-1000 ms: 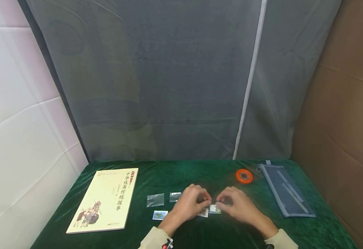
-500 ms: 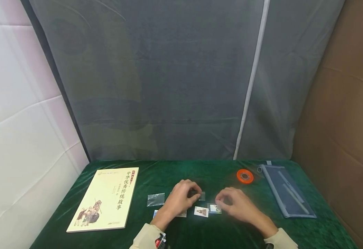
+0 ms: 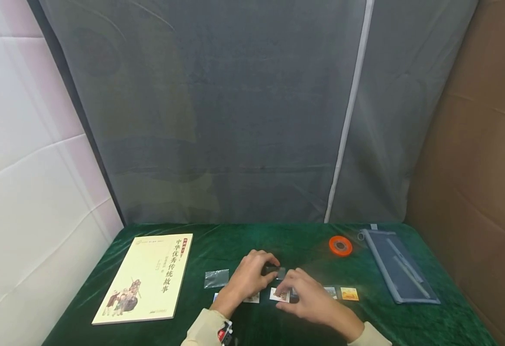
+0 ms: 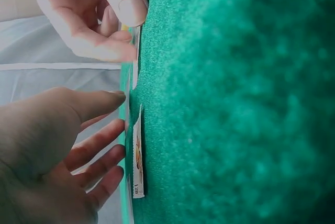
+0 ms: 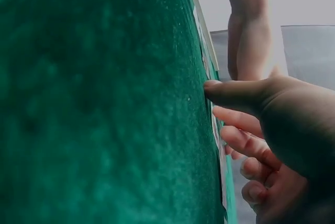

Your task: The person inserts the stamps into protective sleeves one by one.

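Note:
My right hand (image 3: 306,295) reaches over a white-edged postage stamp (image 3: 280,294), thumb at its near edge and fingertips at its top. The thumb and fingers stand apart there, as the right wrist view also shows. My left hand (image 3: 249,274) rests on the cloth to the left, fingertips beside a small clear plastic sleeve (image 3: 281,273). In the left wrist view its thumb and fingers are spread, with nothing pinched between them. Another stamp (image 4: 138,161), marked 120, lies close to that hand. It shows only partly below the left wrist in the head view.
To the right lie a yellow-orange stamp (image 3: 349,294) and a greyish stamp (image 3: 331,292). Another clear sleeve (image 3: 216,278) is on the left, near a cream book (image 3: 144,276). An orange round object (image 3: 340,245) and a blue zip pouch (image 3: 399,264) lie at the right.
My left hand drew back leftward from the middle stamp, uncovering it. My right hand then shifted left from the panda-like stamp onto the middle one, exposing the two stamps at the right.

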### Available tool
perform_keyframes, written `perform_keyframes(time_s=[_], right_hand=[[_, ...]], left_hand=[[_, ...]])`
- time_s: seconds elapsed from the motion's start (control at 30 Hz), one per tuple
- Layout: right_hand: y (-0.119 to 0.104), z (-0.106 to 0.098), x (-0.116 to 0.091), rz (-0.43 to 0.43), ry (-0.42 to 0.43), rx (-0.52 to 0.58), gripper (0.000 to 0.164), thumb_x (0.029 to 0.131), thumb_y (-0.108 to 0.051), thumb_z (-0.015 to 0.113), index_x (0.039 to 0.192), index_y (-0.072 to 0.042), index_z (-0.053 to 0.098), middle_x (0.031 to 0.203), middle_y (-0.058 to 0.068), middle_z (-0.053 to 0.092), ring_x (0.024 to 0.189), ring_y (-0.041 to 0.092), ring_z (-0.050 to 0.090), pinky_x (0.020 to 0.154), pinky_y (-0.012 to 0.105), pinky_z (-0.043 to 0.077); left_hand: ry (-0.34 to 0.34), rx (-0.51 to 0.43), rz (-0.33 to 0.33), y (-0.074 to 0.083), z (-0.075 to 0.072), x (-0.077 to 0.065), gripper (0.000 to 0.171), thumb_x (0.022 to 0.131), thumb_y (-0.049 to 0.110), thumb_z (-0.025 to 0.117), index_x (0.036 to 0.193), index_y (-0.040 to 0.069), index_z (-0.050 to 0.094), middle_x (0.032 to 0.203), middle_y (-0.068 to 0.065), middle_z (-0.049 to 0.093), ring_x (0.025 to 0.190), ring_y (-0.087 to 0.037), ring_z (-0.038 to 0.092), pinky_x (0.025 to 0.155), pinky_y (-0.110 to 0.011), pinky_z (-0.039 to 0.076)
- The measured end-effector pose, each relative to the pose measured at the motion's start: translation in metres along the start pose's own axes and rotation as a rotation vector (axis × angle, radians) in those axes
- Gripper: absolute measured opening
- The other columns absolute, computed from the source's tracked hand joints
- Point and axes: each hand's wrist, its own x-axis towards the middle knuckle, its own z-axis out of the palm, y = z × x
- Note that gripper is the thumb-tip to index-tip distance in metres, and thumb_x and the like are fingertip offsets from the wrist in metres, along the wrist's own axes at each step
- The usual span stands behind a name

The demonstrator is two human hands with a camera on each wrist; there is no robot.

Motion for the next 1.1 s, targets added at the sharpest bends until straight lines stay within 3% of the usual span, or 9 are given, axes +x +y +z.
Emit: perform_keyframes(time_s=[0.23, 0.4, 0.77, 0.9, 1.1], right_hand=[[-0.0011, 0.0030, 0.0012, 0.023, 0.021, -0.045, 0.029, 0.094, -0.041, 0.086, 0.118, -0.027, 0.076, 0.105, -0.017, 0.060, 0.098, 0.002, 0.047, 0.081, 0.023, 0.046], [-0.0016, 0.0036, 0.0023, 0.021, 0.015, -0.045, 0.025, 0.094, -0.035, 0.087, 0.115, -0.028, 0.076, 0.104, -0.017, 0.058, 0.098, 0.002, 0.046, 0.082, 0.023, 0.045], [-0.0040, 0.0028, 0.0041, -0.009, 0.027, 0.029, 0.028, 0.091, -0.026, 0.090, 0.113, -0.026, 0.074, 0.096, -0.017, 0.059, 0.092, 0.000, 0.048, 0.079, 0.021, 0.044], [-0.0043, 0.0038, 0.0034, -0.049, 0.033, 0.069, 0.031, 0.087, -0.015, 0.092, 0.112, -0.025, 0.075, 0.092, -0.017, 0.060, 0.089, -0.002, 0.049, 0.077, 0.020, 0.044], [-0.0029, 0.0064, 0.0005, -0.110, 0.075, 0.157, 0.019, 0.090, -0.015, 0.089, 0.099, -0.028, 0.078, 0.089, -0.018, 0.069, 0.080, -0.003, 0.052, 0.071, 0.016, 0.047]], left_hand=[[0.006, -0.006, -0.009, -0.0021, 0.0016, 0.0004, 0.014, 0.097, 0.020, 0.083, 0.111, 0.021, 0.081, 0.115, 0.002, 0.078, 0.112, -0.019, 0.067, 0.097, -0.046, 0.059], [-0.005, -0.015, -0.008, -0.0024, 0.0013, 0.0004, 0.015, 0.098, 0.020, 0.083, 0.113, 0.020, 0.081, 0.116, 0.001, 0.078, 0.114, -0.020, 0.066, 0.099, -0.047, 0.058], [0.006, -0.010, 0.006, -0.0011, -0.0006, -0.0012, 0.021, 0.096, 0.019, 0.084, 0.116, 0.015, 0.079, 0.114, 0.000, 0.078, 0.111, -0.020, 0.066, 0.097, -0.045, 0.058], [0.016, -0.004, 0.018, -0.0011, -0.0005, -0.0020, 0.019, 0.095, 0.018, 0.085, 0.113, 0.015, 0.080, 0.111, 0.000, 0.078, 0.108, -0.020, 0.066, 0.094, -0.044, 0.057], [0.008, -0.011, 0.006, -0.0012, -0.0004, -0.0024, 0.018, 0.095, 0.019, 0.085, 0.112, 0.017, 0.080, 0.111, 0.002, 0.078, 0.109, -0.018, 0.065, 0.094, -0.043, 0.057]])
